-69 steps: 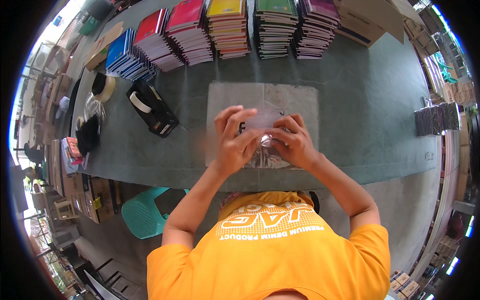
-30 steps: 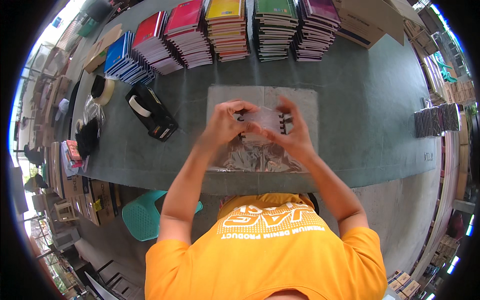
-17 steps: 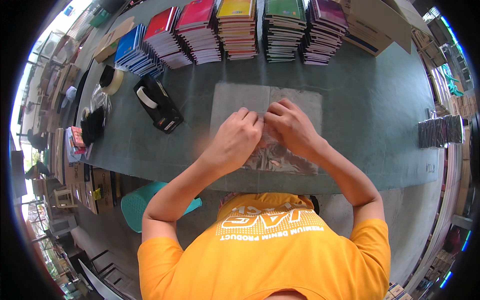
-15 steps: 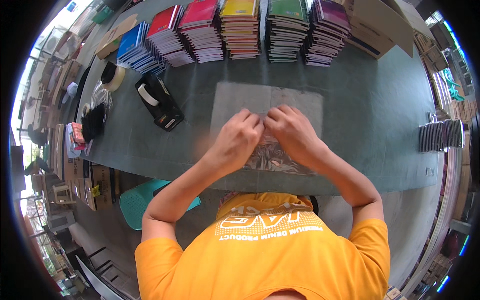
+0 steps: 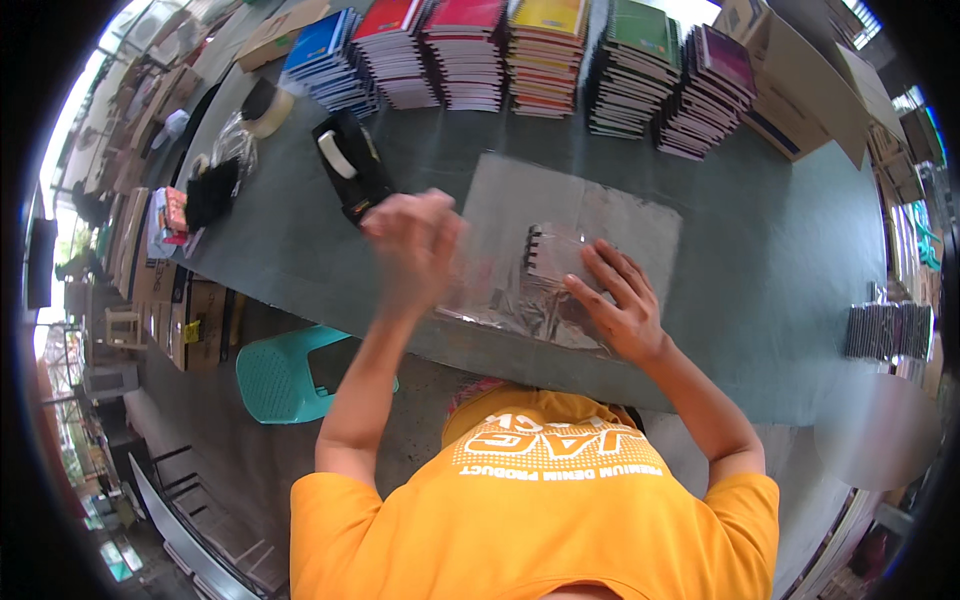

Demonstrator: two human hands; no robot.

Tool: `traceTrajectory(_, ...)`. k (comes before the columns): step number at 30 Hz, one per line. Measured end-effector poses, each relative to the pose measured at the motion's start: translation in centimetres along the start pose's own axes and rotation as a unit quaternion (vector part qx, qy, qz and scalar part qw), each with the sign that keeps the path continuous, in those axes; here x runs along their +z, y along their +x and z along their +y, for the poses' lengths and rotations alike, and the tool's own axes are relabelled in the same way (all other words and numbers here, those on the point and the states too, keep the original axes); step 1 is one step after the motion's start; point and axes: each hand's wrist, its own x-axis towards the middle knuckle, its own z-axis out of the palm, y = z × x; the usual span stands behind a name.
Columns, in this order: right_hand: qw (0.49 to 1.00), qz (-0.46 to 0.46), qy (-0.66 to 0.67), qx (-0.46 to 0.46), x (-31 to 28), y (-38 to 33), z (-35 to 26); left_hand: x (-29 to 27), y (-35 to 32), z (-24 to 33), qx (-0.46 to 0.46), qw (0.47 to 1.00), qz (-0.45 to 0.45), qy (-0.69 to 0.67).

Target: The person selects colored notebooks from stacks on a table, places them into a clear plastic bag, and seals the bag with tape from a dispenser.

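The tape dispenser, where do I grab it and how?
The tape dispenser is probably best taken from above, reaching from your side. Squeeze its two long sides, just nearer to you than the white roll. Its body is long and narrow and lies slanted, the near end toward the right, so turn to match that slant.
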Motion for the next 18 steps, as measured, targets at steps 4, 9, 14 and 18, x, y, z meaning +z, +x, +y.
traceTrajectory(4,0.999,0.038,0.026,0.004,0.5,0.1,-0.5,-1.1,-0.8,-11.3,-0.423,0.903,0.048,0.05)
traceTrajectory(9,0.998,0.048,0.034,0.008,0.6,0.7,-0.9,-1.5,0.5,-15.5,-0.613,0.756,0.005,-0.229)
traceTrajectory(14,0.998,0.051,0.021,0.009,0.8,0.3,-0.6,-2.6,1.6,-11.4,-0.552,0.809,0.026,-0.202)
traceTrajectory(18,0.998,0.063,0.03,0.007,0.5,0.6,-0.6,-3.4,-4.2,-9.2,-0.536,0.824,-0.028,-0.183)
